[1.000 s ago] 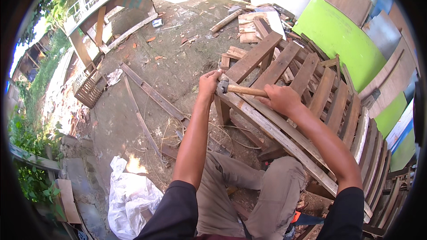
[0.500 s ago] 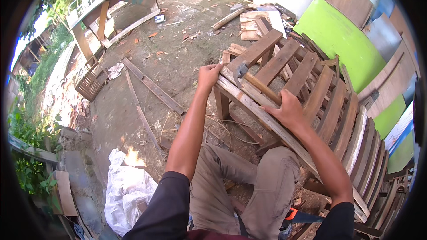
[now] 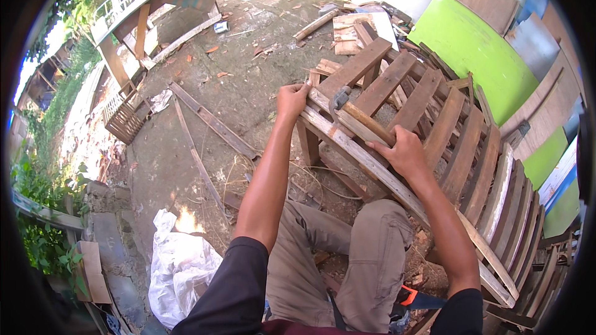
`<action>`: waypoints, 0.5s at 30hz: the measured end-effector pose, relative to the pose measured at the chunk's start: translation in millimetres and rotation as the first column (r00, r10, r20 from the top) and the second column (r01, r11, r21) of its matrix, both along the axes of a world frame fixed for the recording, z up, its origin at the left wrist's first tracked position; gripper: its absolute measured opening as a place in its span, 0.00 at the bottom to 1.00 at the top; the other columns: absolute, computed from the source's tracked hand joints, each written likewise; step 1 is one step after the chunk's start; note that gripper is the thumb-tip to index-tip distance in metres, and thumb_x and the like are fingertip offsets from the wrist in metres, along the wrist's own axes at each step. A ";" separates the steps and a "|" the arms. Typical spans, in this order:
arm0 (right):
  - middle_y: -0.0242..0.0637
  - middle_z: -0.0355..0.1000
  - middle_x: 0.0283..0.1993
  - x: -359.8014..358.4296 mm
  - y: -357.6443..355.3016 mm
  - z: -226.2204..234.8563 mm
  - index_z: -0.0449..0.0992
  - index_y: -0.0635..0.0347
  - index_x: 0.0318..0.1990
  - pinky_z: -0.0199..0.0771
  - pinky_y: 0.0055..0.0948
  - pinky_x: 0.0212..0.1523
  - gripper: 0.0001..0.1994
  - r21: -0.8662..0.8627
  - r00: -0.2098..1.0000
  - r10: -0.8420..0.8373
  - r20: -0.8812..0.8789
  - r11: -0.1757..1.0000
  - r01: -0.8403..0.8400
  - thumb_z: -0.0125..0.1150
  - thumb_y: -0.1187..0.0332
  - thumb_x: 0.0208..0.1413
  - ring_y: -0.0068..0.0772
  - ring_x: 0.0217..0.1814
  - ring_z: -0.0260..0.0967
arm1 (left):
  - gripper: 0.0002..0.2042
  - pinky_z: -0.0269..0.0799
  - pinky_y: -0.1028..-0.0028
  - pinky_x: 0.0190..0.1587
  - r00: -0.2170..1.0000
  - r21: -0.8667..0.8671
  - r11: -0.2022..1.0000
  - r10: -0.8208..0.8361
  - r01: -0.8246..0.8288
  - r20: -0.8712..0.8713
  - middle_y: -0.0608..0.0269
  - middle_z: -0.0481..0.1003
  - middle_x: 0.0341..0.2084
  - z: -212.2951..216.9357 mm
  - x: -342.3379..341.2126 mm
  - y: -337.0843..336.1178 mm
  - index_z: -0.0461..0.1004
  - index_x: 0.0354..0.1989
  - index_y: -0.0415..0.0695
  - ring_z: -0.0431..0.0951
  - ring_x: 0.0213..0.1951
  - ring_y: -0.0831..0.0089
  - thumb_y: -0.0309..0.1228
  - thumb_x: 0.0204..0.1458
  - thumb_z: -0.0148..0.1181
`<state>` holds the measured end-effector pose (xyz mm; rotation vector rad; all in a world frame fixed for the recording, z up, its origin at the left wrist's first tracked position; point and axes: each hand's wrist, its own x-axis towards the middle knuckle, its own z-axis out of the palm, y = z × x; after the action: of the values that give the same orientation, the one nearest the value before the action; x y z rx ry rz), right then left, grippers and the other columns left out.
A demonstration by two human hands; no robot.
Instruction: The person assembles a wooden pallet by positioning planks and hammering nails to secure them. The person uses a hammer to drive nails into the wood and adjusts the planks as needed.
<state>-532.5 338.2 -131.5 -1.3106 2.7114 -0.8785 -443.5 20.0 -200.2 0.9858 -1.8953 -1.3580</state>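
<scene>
The hammer [image 3: 366,120] lies diagonally above the upper wood strip [image 3: 347,122] at the near edge of the slatted wooden frame [image 3: 442,118]; contact between hammer head and strip cannot be confirmed. The pale front rail [image 3: 372,161] runs alongside the strip.

The right hand [image 3: 407,152] is clamped around the handle near its lower end, elbow bent, forearm crossing above the front rail and hiding part of it. The left hand [image 3: 292,102] is at the strip's far end, arm reaching forward, fingers bunched together; whether they pinch anything cannot be told.

The person's trousered knees [image 3: 380,236] sit beside the rail. An orange-handled saw [image 3: 410,296] lies right of them, partly obscured. A white sack [image 3: 183,273] occupies the ground at left; a long bar [image 3: 214,119] lies ahead of it. A green panel [image 3: 478,56] stands behind the frame.
</scene>
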 end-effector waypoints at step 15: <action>0.46 0.73 0.36 11.5 10.3 -7.4 0.72 0.62 0.36 0.77 0.47 0.36 0.14 0.014 0.923 0.288 -0.257 0.956 -0.294 0.72 0.71 0.45 0.55 0.37 0.76 | 0.21 0.77 0.66 0.37 0.991 -0.156 0.984 0.100 -0.085 0.090 0.50 0.83 0.23 11.0 23.9 10.6 0.86 0.37 0.39 0.84 0.28 0.64 0.49 0.53 0.66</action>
<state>-521.1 348.5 -138.9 -1.8921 2.5787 -0.7619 -419.6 30.5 -189.2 1.0666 -1.9667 -1.1131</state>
